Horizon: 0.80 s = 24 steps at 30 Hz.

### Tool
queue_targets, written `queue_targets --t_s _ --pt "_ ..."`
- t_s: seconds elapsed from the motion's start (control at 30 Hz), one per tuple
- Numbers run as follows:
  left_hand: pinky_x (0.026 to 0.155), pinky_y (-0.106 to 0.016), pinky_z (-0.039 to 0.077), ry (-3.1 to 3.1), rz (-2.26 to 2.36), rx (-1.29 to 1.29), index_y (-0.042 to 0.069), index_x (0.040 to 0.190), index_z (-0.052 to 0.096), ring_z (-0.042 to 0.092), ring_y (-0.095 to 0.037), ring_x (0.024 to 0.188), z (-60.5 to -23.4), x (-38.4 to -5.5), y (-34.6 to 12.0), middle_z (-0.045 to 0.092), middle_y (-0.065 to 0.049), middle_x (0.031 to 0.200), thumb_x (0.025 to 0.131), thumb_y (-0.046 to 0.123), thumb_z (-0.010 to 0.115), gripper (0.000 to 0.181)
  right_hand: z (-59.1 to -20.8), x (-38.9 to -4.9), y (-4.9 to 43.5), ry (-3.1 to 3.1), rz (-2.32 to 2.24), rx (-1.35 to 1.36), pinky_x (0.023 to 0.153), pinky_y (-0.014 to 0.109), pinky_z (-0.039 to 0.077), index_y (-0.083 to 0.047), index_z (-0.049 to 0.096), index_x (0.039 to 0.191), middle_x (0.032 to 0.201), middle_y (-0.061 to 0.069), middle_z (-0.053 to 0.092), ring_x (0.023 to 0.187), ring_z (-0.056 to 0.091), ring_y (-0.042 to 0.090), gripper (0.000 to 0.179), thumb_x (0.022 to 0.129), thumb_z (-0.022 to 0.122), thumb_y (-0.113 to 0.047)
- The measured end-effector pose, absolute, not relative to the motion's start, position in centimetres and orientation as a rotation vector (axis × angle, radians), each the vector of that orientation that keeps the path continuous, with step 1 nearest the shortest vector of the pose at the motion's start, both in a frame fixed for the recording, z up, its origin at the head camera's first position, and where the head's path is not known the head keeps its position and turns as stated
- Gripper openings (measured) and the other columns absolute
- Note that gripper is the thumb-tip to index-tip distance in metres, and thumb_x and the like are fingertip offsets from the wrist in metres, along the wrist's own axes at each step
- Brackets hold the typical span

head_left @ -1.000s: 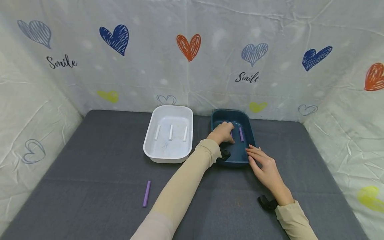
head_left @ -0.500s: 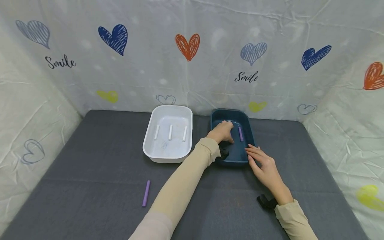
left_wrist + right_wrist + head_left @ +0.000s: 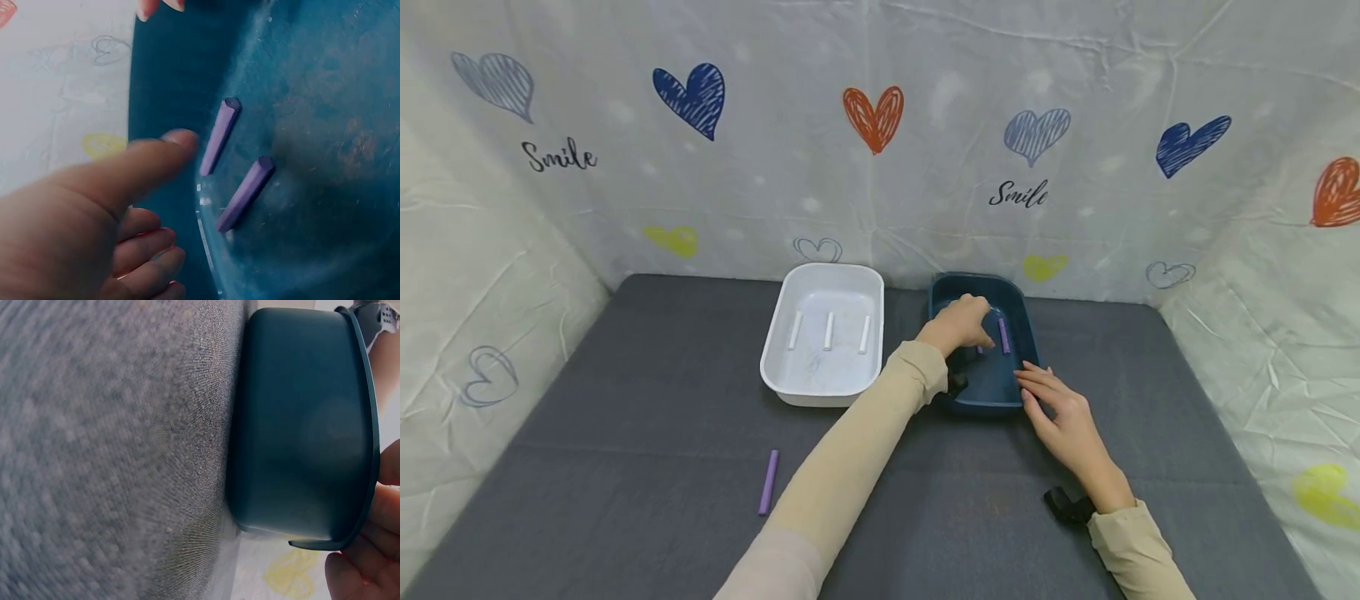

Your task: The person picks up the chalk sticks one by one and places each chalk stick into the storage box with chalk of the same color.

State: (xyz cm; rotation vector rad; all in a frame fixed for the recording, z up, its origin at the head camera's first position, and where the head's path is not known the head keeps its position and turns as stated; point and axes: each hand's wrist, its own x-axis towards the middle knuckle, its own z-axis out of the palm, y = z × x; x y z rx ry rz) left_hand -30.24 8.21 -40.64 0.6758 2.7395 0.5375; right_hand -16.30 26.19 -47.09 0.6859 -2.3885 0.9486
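Observation:
Inside the dark blue bin (image 3: 992,383), two purple chalk sticks lie side by side, the first chalk stick (image 3: 220,136) and the second chalk stick (image 3: 246,195). Over the bin is my left hand (image 3: 958,323), thumb and fingers apart and holding nothing. It partly hides one stick in the head view. At the bin's right side, my right hand (image 3: 1060,417) touches the rim with extended fingers, also seen in the right wrist view. A third purple chalk stick (image 3: 768,482) lies on the grey table, left of my left forearm.
A white bin (image 3: 822,379) with three white sticks stands left of the blue bin. The dark grey tabletop (image 3: 647,400) runs back to a pale curtain (image 3: 940,225) printed with hearts.
My left fingers have let go of the purple chalk stick in the blue bin and risen slightly off it. My right hand stays at the rim.

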Motion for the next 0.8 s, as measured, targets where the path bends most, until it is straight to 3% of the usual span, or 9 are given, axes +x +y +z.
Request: queue_targets --t_s 0.3,0.8 --pt "0.102 -0.038 0.048 2.790 0.575 0.790 0.003 0.140 0.055 0.056 -0.027 0.125 -39.6 -30.1 7.4 0.057 -0.013 0.138 0.095 0.036 0.068 0.057 -47.1 -16.2 26.2 -2.420 0.944 0.662 0.106 0.056 0.036 0.008 0.070 0.115 0.124 0.021 0.066 0.123 0.058 0.034 0.025 0.090 0.065 0.006" --pt "0.118 -0.041 0.025 2.894 0.413 0.853 0.002 0.152 0.038 0.029 -0.028 0.147 -37.4 -26.8 5.5 0.039 -0.012 0.155 0.098 0.045 0.060 0.072 -47.0 -16.2 26.2 -2.415 0.955 0.668 0.106 0.055 0.037 0.009 0.071 0.113 0.123 0.022 0.066 0.122 0.058 0.035 0.024 0.090 0.066 0.007"
